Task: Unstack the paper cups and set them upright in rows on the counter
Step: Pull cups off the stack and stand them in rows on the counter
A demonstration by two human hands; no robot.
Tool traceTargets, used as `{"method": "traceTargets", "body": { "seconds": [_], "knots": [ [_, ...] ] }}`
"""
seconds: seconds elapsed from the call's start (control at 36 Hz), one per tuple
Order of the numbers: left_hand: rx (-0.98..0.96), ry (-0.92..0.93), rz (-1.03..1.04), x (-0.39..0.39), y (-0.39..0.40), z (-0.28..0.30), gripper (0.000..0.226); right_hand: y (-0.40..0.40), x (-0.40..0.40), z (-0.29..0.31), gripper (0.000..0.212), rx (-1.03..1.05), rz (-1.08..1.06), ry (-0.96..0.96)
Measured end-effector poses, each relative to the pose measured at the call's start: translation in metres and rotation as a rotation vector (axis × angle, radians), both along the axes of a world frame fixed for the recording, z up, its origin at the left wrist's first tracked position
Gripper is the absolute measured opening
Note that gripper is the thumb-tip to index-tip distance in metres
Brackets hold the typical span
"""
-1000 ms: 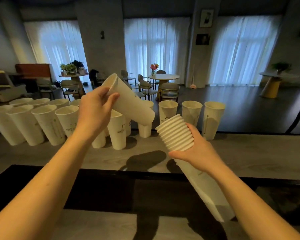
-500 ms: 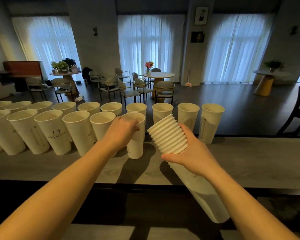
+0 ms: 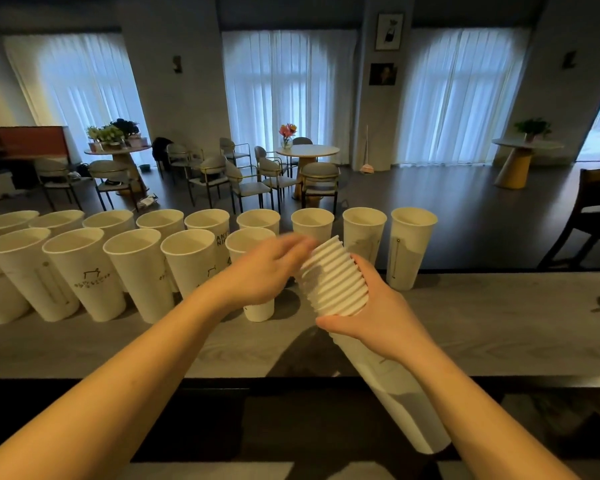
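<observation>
My right hand [image 3: 378, 320] grips a tilted stack of white paper cups [image 3: 333, 278], rims pointing up and left, base hanging below the counter edge. My left hand [image 3: 264, 271] is blurred, its fingers apart and reaching over to the stack's top rim; it holds nothing. Just behind the left hand stands the newest upright cup [image 3: 253, 244] at the right end of the front row. Two rows of upright white cups [image 3: 132, 271] stand on the grey counter [image 3: 482, 327], with the back row ending at a cup [image 3: 411, 244] on the right.
The counter has bare grey surface to the right of the cups and along its front. A dark lower ledge [image 3: 222, 420] lies under my arms. Beyond the counter are chairs and round tables [image 3: 307, 152], and a dark chair [image 3: 593, 209] at the right.
My left hand let go of the cup it set at the right end of the front row and swung right to the top of the stack. The right hand kept holding the stack.
</observation>
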State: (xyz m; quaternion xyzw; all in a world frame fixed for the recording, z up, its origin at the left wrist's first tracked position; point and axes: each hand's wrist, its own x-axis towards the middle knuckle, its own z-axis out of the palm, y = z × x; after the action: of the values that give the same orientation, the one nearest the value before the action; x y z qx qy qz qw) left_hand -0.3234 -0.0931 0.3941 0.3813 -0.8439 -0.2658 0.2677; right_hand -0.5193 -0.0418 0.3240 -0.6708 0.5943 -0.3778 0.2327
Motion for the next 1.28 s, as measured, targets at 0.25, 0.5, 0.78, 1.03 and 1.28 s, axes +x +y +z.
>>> {"method": "traceTargets", "body": {
  "seconds": [0.25,0.5,0.78,1.03,1.28],
  "knots": [
    [0.125,0.031,-0.054,-0.01,0.007,-0.01,0.02,0.022,-0.015,0.001,0.113,0.025,0.002,0.102],
    [0.111,0.041,-0.008,-0.029,0.013,0.003,0.009,0.033,-0.027,0.003,0.1,-0.025,0.017,0.043],
    [-0.273,0.284,0.367,-0.024,-0.007,0.029,0.015,0.036,-0.057,-0.011,0.101,0.029,-0.102,0.096],
    [-0.526,-0.38,0.236,-0.054,-0.042,-0.028,0.019,0.024,-0.066,-0.017,0.108,0.036,-0.164,0.104],
    [-0.555,-0.396,0.235,-0.055,-0.064,-0.046,0.035,0.016,-0.066,-0.016,0.099,0.0,-0.161,0.073]
  ]
}}
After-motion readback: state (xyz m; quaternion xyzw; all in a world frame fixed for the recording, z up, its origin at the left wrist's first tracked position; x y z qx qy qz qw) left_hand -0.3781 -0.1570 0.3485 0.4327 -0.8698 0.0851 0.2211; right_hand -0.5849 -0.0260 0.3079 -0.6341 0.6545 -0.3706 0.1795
